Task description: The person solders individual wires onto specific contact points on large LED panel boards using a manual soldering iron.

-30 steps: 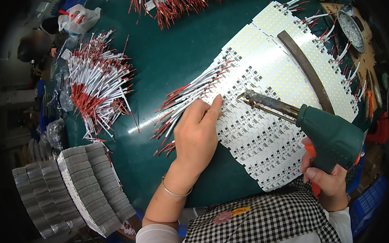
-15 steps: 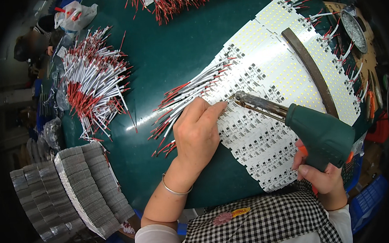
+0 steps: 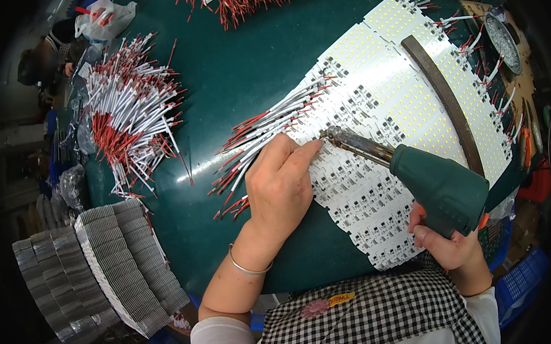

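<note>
My left hand (image 3: 279,181) is closed in a pinch at the left edge of the white LED circuit boards (image 3: 363,173), on a thin wire mostly hidden by the fingers. Red-and-white wires (image 3: 257,128) fan out leftward from the boards beside that hand. In my right hand (image 3: 447,244) is a green soldering gun (image 3: 441,188), gripped by its handle. Its dark tip lies close to my left fingertips, over the boards' small components; whether it touches them I cannot tell. Across the boards lies a curved dark bar (image 3: 443,98).
A heap of red-and-white wires (image 3: 132,114) lies at the left of the green table (image 3: 220,69), and another red bundle (image 3: 242,2) at the far edge. Stacked grey strips (image 3: 124,261) stand near left. A round metal dish (image 3: 502,45) and a blue basket (image 3: 524,286) are at the right.
The soldering gun and my right hand have moved a little left, bringing the tip closer to my left fingers. My left hand stays almost in place, still pinching.
</note>
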Available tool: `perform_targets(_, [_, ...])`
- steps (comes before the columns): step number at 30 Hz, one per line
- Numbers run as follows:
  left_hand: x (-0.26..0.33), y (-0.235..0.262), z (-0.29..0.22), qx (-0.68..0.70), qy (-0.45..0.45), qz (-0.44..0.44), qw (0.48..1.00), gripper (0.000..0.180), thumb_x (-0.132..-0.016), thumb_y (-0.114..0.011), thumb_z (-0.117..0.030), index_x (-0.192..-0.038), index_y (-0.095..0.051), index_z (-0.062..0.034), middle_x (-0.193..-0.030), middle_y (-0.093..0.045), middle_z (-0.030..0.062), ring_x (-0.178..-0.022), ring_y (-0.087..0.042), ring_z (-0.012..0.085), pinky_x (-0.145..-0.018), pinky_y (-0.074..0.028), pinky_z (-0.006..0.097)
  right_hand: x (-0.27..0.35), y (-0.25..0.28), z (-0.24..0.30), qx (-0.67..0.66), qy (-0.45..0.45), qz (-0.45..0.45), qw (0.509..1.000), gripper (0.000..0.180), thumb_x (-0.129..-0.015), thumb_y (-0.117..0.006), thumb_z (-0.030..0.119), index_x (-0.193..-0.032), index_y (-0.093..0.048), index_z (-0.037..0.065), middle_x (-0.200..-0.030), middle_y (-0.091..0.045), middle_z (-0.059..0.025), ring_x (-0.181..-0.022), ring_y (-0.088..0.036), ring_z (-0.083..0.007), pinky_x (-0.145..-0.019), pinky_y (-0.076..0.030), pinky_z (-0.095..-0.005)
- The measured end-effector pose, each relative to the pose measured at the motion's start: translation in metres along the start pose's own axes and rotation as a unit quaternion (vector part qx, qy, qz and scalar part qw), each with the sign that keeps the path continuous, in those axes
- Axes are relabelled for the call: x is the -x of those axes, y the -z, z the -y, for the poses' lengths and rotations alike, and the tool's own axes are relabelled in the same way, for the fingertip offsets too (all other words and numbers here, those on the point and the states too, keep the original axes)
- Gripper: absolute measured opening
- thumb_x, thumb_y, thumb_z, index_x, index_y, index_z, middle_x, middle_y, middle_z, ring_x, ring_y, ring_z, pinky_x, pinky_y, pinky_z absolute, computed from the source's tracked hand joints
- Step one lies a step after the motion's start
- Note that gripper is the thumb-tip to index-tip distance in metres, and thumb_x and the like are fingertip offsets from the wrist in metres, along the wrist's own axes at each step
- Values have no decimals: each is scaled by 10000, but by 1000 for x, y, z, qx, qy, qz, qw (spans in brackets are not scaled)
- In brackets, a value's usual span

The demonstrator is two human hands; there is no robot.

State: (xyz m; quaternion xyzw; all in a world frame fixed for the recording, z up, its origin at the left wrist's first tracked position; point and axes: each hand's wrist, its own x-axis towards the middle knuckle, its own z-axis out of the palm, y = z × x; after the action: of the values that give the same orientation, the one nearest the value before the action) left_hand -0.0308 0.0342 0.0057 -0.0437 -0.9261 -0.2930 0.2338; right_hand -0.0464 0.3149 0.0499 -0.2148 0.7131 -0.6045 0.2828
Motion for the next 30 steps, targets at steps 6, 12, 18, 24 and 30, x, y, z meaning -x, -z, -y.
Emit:
perform_targets(6, [1, -1, 2, 3, -6, -8, 1000, 209, -693, -736, 79, -875, -716, -21, -663, -531, 67, -563, -538, 179, -504, -430, 281, 5, -1, 12, -66, -66, -44, 995, 550, -733, -619, -2, -1247, -448, -95, -1063, -571, -159, -710, -597, -166, -522, -535, -264])
perform_targets(12, [2, 1, 0, -3, 2, 2, 1000, 212, -698, -727, 86, -882, -716, -18, -669, -537, 70, -565, -541, 179, -503, -430, 283, 7, -6, 25, -154, -127, -150, 968, 586, -744, -664, 39, -1257, -427, -118, -1169, -533, -193, -701, -589, -177, -478, -530, -261])
perform_targets(18, [2, -2, 2, 5, 1, -4, 1000, 236, -698, -720, 91, -904, -717, -25, -675, -549, 69, -588, -559, 176, -518, -445, 273, 17, -3, 27, -162, -148, -127, 967, 605, -754, -676, 49, -1277, -418, -113, -1202, -521, -193, -710, -592, -183, -478, -535, -264])
perform_targets(24, [-3, 3, 12, 66, -13, 40, 997, 237, -691, -715, 88, -894, -729, -35, -687, -586, 64, -607, -576, 175, -538, -457, 275, 25, 0, 15, -125, -105, -83, 983, 584, -747, -638, 10, -1287, -432, -76, -1160, -536, -183, -720, -601, -191, -491, -539, -263])
perform_targets(30, [-4, 2, 13, 68, -35, 45, 996, 255, -658, -674, 98, -867, -720, -40, -704, -593, 69, -624, -586, 205, -540, -470, 303, 22, -2, 7, -103, -84, -46, 990, 558, -756, -591, -32, -1288, -426, -65, -979, -598, -179, -745, -612, -183, -530, -540, -262])
